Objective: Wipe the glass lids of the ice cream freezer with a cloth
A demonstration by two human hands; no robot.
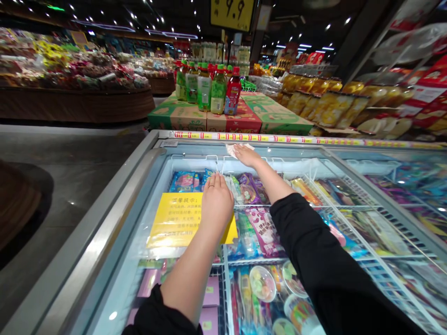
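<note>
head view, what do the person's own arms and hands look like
Both forearms come out of loose, plain black sleeves: the left sleeve is bunched up and wrinkled, and the right sleeve ends partway along the forearm. The left hand and right hand are ungloved. A thin ring circles one left finger.

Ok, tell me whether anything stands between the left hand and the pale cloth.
Nothing visible lies on the glass between the left hand and the pale cloth. The right hand, though, lies over part of the cloth. The blue packets seen nearby are beneath the glass.
</note>
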